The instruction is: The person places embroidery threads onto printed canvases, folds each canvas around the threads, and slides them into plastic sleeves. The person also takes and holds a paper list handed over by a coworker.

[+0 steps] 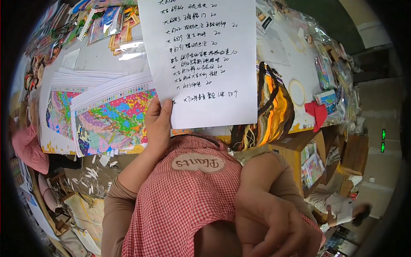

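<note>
My left hand point(158, 122) is closed on the lower left edge of a white sheet of paper point(214, 113), its thumb on the front. Handwritten lines with numbers fill most of the sheet. My right hand point(274, 222) is raised close to the camera over the red checked apron point(184, 192). Its fingers curl inward, and the frame's bottom edge hides the tips. Behind my left hand lie colourful gridded charts point(115, 113) in a stack. A bundle of yellow, orange and dark thread point(272, 109) hangs at the table's front edge, right of the sheet.
The white table point(299, 55) carries clear-wrapped packets point(327, 75) at right and a red cloth point(316, 115). More packets point(105, 25) lie at the back left. Cardboard boxes point(317, 158) stand below right. Another person's pink sleeve point(30, 147) is at left; a person point(338, 207) is lower right.
</note>
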Available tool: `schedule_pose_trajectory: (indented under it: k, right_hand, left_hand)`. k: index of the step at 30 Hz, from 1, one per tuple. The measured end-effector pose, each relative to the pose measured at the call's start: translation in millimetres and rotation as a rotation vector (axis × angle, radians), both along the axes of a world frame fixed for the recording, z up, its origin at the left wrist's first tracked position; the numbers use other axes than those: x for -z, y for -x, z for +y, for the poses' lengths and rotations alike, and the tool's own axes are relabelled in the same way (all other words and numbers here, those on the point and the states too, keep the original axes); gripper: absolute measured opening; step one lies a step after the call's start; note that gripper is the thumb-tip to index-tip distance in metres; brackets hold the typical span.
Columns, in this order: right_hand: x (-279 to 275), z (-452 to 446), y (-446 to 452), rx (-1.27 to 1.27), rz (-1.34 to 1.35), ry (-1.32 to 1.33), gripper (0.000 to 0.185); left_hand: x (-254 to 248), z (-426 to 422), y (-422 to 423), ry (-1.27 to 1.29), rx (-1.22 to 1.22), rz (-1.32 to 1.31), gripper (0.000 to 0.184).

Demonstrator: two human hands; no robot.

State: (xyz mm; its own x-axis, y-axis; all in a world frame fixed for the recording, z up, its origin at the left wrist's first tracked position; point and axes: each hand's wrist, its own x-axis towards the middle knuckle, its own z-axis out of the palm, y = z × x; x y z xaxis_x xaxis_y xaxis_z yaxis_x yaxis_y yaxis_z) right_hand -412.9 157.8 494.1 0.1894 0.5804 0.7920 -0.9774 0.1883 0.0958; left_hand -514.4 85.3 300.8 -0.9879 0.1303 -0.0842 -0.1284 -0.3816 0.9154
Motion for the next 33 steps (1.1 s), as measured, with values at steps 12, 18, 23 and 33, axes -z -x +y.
schedule_pose_trajectory:
  k: [12, 18, 23, 33]
  right_hand:
    - [18, 35, 4, -0.103, -0.29, -0.344, 0.051]
    - [37, 80, 9, 0.423, -1.031, -0.497, 0.055]
    - [111, 122, 60, 0.307, -1.411, -0.218, 0.062]
    - [141, 127, 46, -0.308, -1.66, -0.015, 0.037]
  left_hand:
    - [-5, 0, 1, 0.02, 0.003, 0.002, 0.022]
    - [-3, -2, 1, 0.08, -0.004, -0.022, 0.023]
    - [-4, -7, 12, 0.062, -0.037, 0.034, 0.025]
    - [-6, -9, 18, 0.031, -0.019, 0.01, 0.026]
